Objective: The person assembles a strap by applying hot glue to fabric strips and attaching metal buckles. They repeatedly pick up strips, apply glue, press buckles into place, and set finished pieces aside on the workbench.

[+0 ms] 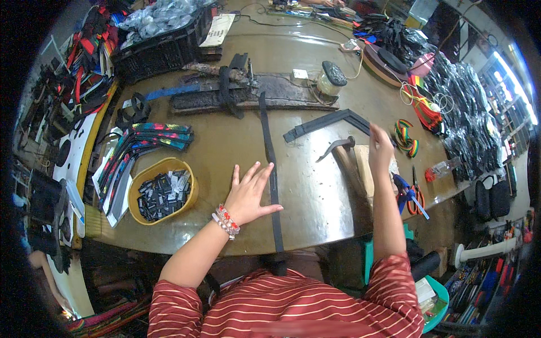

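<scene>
My left hand, with a beaded bracelet at the wrist, spreads its fingers over the table. Its fingertips and thumb reach a long narrow black strap that runs from the far plank to the near edge. My right hand is raised at the right, its fingers drawn together beside the end of a bent bundle of black straps. Whether it pinches anything is hidden. Close to that hand lie a claw hammer and a pale wooden block.
A yellow tub of small black pieces stands left, near patterned strips. Beyond lies a dark plank with a jar behind it. Orange-handled scissors and a clear bottle are right. A black crate sits far left.
</scene>
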`<action>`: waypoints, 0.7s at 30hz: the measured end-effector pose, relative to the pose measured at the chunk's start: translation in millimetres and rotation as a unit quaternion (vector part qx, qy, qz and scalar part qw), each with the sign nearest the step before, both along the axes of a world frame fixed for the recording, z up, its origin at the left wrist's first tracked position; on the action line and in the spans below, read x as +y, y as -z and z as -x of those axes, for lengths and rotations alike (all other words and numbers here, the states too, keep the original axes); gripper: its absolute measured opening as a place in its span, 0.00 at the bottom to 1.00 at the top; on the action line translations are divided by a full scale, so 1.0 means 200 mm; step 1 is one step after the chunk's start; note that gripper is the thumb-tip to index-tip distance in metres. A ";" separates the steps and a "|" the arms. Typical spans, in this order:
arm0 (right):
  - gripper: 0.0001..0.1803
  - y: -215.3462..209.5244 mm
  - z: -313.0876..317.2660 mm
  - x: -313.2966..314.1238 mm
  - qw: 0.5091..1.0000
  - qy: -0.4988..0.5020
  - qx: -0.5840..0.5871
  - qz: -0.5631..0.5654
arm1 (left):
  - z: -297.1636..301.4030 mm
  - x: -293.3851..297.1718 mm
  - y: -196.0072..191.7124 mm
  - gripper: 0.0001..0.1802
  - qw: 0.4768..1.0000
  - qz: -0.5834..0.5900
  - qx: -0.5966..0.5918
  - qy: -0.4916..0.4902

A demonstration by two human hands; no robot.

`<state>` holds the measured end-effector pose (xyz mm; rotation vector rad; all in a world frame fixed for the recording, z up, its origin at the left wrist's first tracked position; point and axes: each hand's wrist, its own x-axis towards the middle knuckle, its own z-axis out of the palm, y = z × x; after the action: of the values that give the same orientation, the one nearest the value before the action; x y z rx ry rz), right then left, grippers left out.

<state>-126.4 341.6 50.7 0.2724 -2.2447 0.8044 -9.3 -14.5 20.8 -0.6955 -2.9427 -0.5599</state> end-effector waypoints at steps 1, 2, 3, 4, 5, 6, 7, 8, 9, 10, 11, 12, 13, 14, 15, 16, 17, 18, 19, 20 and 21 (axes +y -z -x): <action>0.14 0.02 0.20 0.00 0.998 0.040 -0.040 -0.040 | 0.00 0.00 0.00 0.57 1.000 -0.002 -0.004 0.001; 0.16 0.05 0.35 0.01 0.991 0.072 -0.082 -0.083 | 0.00 0.00 0.00 0.57 1.000 0.008 -0.025 -0.002; 0.17 0.10 0.44 0.03 0.979 0.106 -0.120 -0.129 | 0.00 0.00 0.00 0.57 1.000 -0.008 -0.012 0.001; 0.18 0.14 0.51 0.06 0.957 0.152 -0.184 -0.167 | 0.00 0.00 0.00 0.57 1.000 -0.011 -0.015 0.000; 0.19 0.16 0.57 0.08 0.923 0.190 -0.264 -0.208 | 0.00 -0.01 0.00 0.57 1.000 -0.017 -0.009 0.002; 0.21 0.16 0.60 0.11 0.917 0.180 -0.276 -0.224 | 0.00 -0.01 0.01 0.57 1.000 -0.013 -0.019 0.000; 0.20 0.15 0.61 0.12 0.920 0.156 -0.266 -0.241 | -0.01 -0.01 0.02 0.57 1.000 -0.013 -0.019 0.001; 0.20 0.11 0.59 0.14 0.926 0.136 -0.238 -0.261 | 0.00 -0.01 0.02 0.56 0.999 -0.030 0.012 0.008; 0.18 0.04 0.57 0.14 0.951 0.100 -0.224 -0.190 | 0.00 -0.01 0.03 0.56 0.999 -0.024 0.031 0.012; 0.16 -0.05 0.55 0.13 0.958 0.111 -0.179 -0.195 | 0.00 -0.01 0.03 0.57 1.000 -0.010 -0.004 0.010; 0.15 -0.16 0.51 0.10 0.969 0.092 -0.155 -0.171 | 0.01 -0.01 0.02 0.57 1.000 -0.010 -0.002 0.011; 0.13 -0.28 0.44 0.07 0.967 0.093 -0.143 -0.190 | 0.01 -0.01 0.00 0.57 1.000 0.002 -0.019 0.011; 0.11 -0.38 0.35 0.00 0.986 0.002 -0.029 -0.165 | 0.01 -0.01 -0.03 0.57 1.000 0.000 -0.024 0.012; 0.10 -0.47 0.23 -0.06 0.983 -0.041 0.011 -0.180 | 0.01 -0.01 -0.06 0.55 0.996 -0.063 0.056 0.021; 0.10 -0.54 0.08 -0.15 0.976 -0.108 0.059 -0.182 | 0.01 -0.01 -0.10 0.53 0.988 -0.110 0.108 0.025; 0.11 -0.59 -0.07 -0.23 0.970 -0.126 0.042 -0.206 | 0.00 -0.01 -0.15 0.51 0.983 -0.146 0.111 0.018; 0.12 -0.61 -0.23 -0.32 0.960 -0.154 0.028 -0.233 | -0.03 -0.02 -0.20 0.46 0.959 -0.172 0.225 -0.001; 0.14 -0.59 -0.37 -0.42 0.951 -0.159 0.042 -0.260 | -0.06 -0.02 -0.25 0.41 0.936 -0.189 0.296 -0.028; 0.18 -0.56 -0.49 -0.49 0.948 -0.207 0.024 -0.241 | -0.10 -0.02 -0.29 0.37 0.919 -0.191 0.336 -0.074; 0.21 -0.50 -0.59 -0.58 0.958 -0.227 -0.003 -0.176 | -0.13 -0.03 -0.32 0.30 0.931 -0.208 0.295 -0.056; 0.20 -0.44 -0.63 -0.63 0.960 -0.254 -0.042 -0.112 | -0.15 -0.02 -0.34 0.24 0.949 -0.210 0.228 -0.057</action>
<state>-0.3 214.8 138.8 0.9685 -2.3794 0.8251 21.0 -18.7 88.3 -0.5133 -2.3137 -0.8472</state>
